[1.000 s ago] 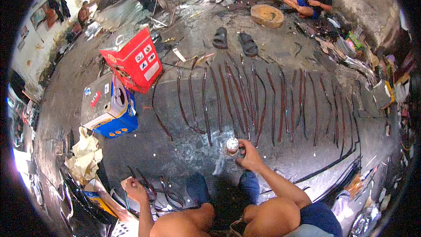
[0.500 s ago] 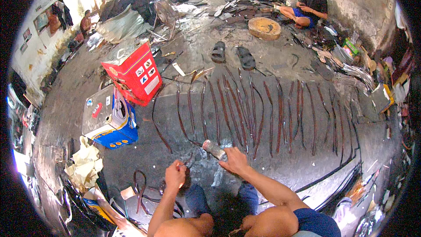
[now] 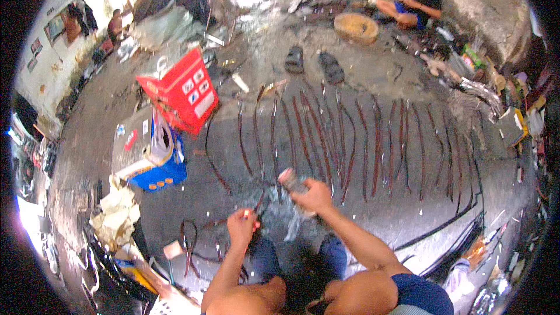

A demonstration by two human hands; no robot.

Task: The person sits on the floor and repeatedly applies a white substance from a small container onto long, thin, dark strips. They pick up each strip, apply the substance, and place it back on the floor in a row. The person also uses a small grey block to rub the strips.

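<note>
My right hand (image 3: pixel 314 197) is wrapped round a short, worn grey cylinder (image 3: pixel 291 182) with a reddish end, held just above the dark floor. Its exact kind is not plain. To its left, my left hand (image 3: pixel 241 225) is closed in a pinch on a dark brown strip (image 3: pixel 260 201), which slants up from the fingers toward the pale-smeared patch of floor. Beyond both hands, several long, thin dark brown strips (image 3: pixel 378 146) lie roughly side by side. Looped strips (image 3: pixel 190 239) lie by my left forearm.
At left stand a red can (image 3: pixel 186 94) and a blue-and-white can (image 3: pixel 156 182), with crumpled paper (image 3: pixel 116 213) nearer me. Two black sandals (image 3: pixel 331 69) lie beyond the strips. A round wooden block (image 3: pixel 356 28) and a seated person (image 3: pixel 421 0) are farther back.
My right hand has lifted the cylinder slightly up and right. My left hand has shifted a little right and down, with the strip now angled upward. The whole view has tilted slightly.
</note>
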